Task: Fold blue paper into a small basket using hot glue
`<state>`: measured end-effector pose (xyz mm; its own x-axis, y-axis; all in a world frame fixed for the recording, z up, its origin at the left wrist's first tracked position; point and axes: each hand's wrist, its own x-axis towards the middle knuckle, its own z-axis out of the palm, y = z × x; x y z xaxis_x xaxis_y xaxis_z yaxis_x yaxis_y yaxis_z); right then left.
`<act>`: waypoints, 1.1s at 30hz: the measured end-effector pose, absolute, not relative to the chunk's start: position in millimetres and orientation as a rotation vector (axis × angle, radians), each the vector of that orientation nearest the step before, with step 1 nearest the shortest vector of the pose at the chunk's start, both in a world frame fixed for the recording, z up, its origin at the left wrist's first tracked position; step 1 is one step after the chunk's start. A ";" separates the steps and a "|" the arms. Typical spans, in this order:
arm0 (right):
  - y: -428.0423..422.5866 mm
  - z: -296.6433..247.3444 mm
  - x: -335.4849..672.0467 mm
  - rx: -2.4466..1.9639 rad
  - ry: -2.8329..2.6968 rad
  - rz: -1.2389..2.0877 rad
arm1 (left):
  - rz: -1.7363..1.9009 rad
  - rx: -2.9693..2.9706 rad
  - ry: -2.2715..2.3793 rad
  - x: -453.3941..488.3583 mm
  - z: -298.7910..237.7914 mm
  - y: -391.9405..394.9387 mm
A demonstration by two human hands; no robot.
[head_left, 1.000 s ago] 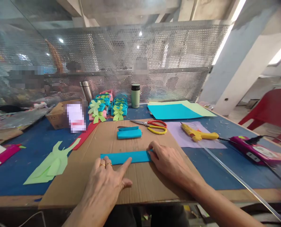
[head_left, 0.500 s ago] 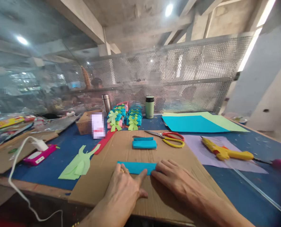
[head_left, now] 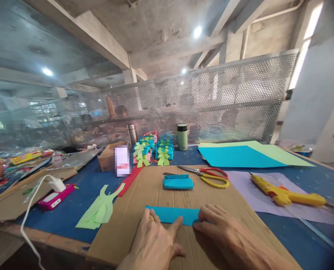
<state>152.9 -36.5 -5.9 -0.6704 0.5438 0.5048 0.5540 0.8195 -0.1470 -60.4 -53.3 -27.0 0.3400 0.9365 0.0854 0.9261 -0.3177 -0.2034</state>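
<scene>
A long blue paper strip (head_left: 172, 215) lies flat on a brown cardboard sheet (head_left: 152, 187) in front of me. My left hand (head_left: 155, 243), with rings on two fingers, rests flat on the strip's left part, its index finger stretched along the strip. My right hand (head_left: 225, 236) presses fingertips on the strip's right end, fingers extended. Beyond the strip lies a folded blue paper block (head_left: 178, 183) with a thin blue strip (head_left: 176, 175) behind it.
Red-and-yellow scissors (head_left: 208, 174) and a yellow glue gun (head_left: 282, 193) lie to the right. Blue and green paper sheets (head_left: 240, 155) sit at the back right. Finished blue boxes with green bows (head_left: 152, 148), two flasks, a green cutout (head_left: 101, 208) and a pink device (head_left: 56, 197) stand left.
The view has tilted up and swung left. Both hands stay pressed on the blue strip, with the left hand slid slightly along it.
</scene>
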 end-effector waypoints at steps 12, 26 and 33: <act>-40.6 0.3 183.2 -0.958 -2.767 -0.084 | 0.284 -2.402 -1.560 -61.1 -1.4 -60.3; -23.9 18.1 166.5 -1.506 -2.339 0.333 | 0.313 -2.386 -1.475 -63.3 1.2 -61.2; 0.7 6.3 147.8 -1.647 -2.539 0.351 | 0.250 -2.383 -1.504 -62.3 1.6 -65.0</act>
<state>147.8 0.7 6.3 -0.4123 0.9099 -0.0455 0.8882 0.3903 -0.2425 -62.3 -65.0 1.6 0.4331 0.9012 0.0180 0.8469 -0.4000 -0.3503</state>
